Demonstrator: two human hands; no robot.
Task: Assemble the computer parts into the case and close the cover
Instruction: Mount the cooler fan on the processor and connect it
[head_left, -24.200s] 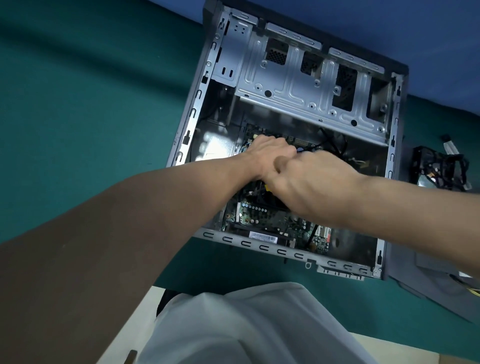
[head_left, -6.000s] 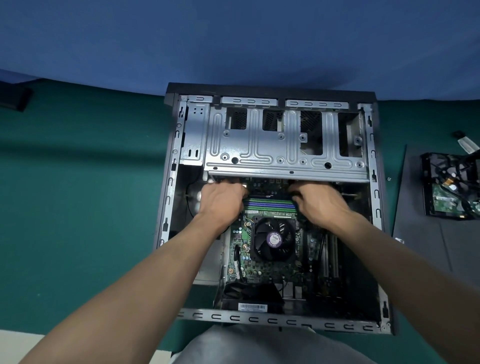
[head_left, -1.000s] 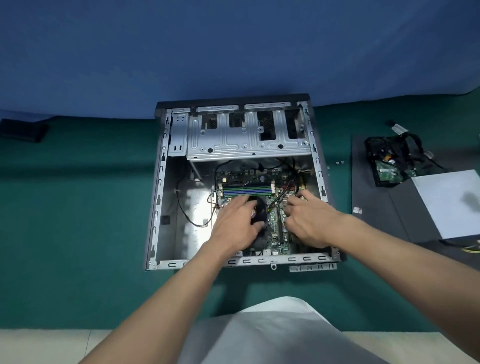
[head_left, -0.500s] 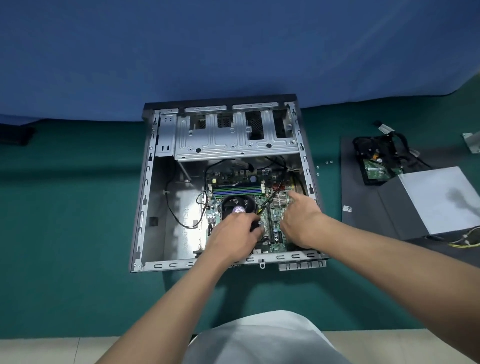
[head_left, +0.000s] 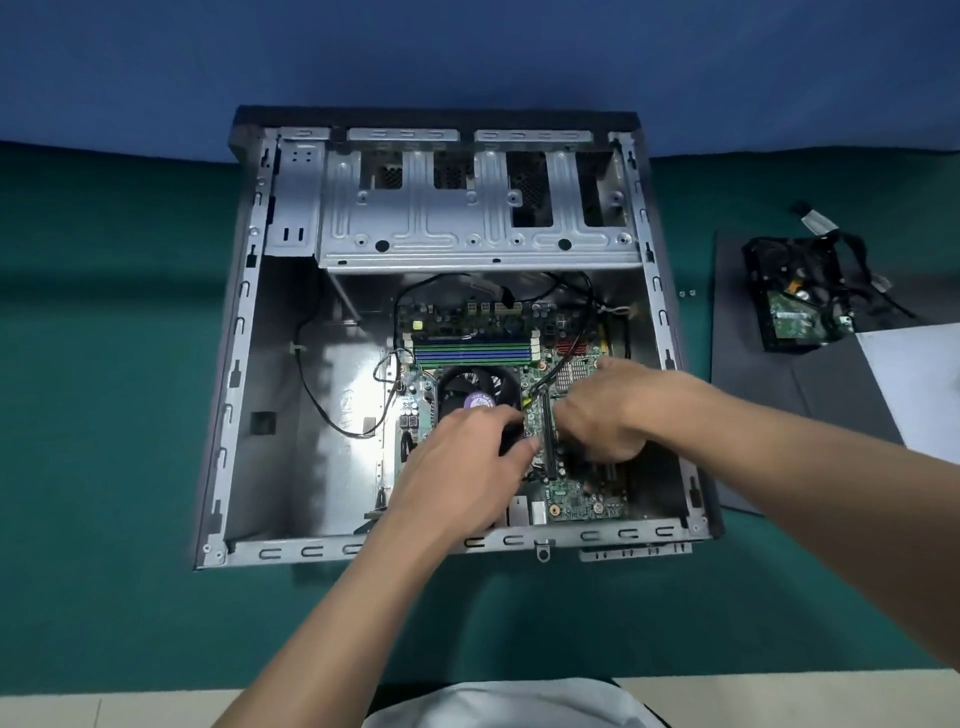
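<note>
The open grey computer case (head_left: 236, 395) lies flat on the green table. The green motherboard (head_left: 571, 506) sits inside it, with the RAM sticks (head_left: 472, 353) and the black CPU cooler fan (head_left: 475, 387). My left hand (head_left: 467, 462) lies over the cooler's near corner, with its fingers curled on top and its thumb by the long black expansion slot (head_left: 546, 441). My right hand (head_left: 610, 413) is bent down onto the board beside that slot. One finger reaches over the small silver heatsink (head_left: 579, 371), and the other fingertips are hidden.
The empty drive cage (head_left: 467, 228) spans the far end of the case. A loose black cable (head_left: 311, 384) runs across the bare case floor on the left. To the right, a hard drive with tangled cables (head_left: 795, 306) rests on the dark cover panel (head_left: 763, 415), next to a white sheet (head_left: 914, 384).
Both hands stay on the motherboard at nearly the same spots as half a second ago. The view has moved in closer to the case.
</note>
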